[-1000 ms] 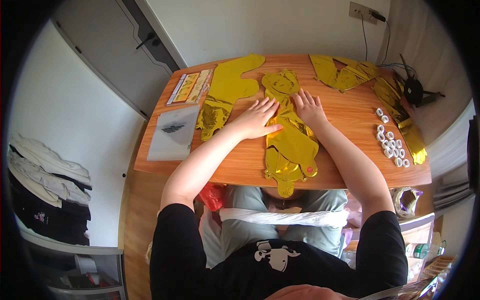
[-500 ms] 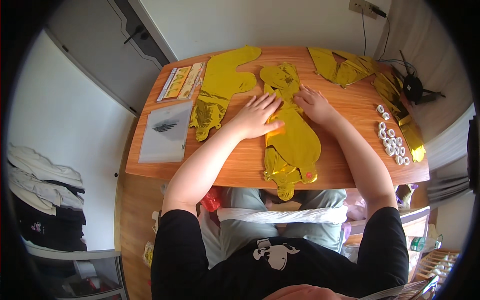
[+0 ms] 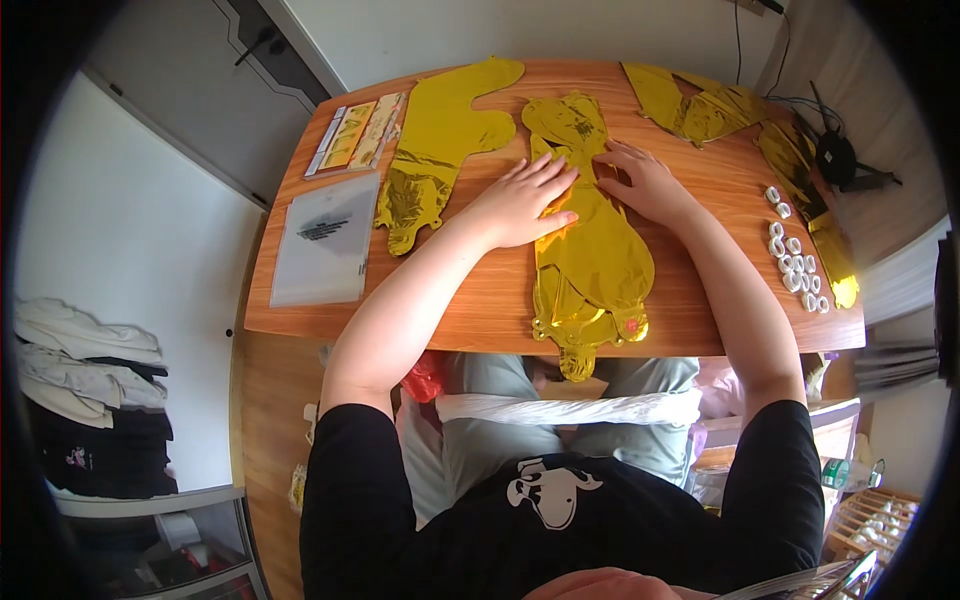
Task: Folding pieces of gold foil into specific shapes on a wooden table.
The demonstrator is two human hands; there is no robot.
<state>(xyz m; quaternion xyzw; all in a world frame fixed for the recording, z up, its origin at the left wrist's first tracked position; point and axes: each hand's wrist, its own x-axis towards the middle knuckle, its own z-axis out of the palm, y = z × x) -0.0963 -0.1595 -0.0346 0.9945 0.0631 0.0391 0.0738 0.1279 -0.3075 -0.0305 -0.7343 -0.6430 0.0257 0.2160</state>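
Well, taking the middle foil as my mark, the clothes lie farthest to its left, beyond the edge of the worktop. Next comes the clear bag, flat and well to the left of the middle foil, with the packet just past its far end. The left foil lies between those two and the middle foil, its crinkled end toward me.

My left hand is spread on the left side of the middle foil's narrow part, fingers straight, thumb held apart, pressing but gripping nothing. The middle foil itself lies lengthwise before me, gold and wrinkled, its near tip poking over the worktop's edge and a red dot on its near right lobe. My right hand rests at its right edge, fingers loosely bent and thumb apart, not clenched.

To the right of the middle foil's far end lies the far foil, folded and creased. Farther right are the white rings, loosely clustered, then the gold strip, and rightmost the black router.
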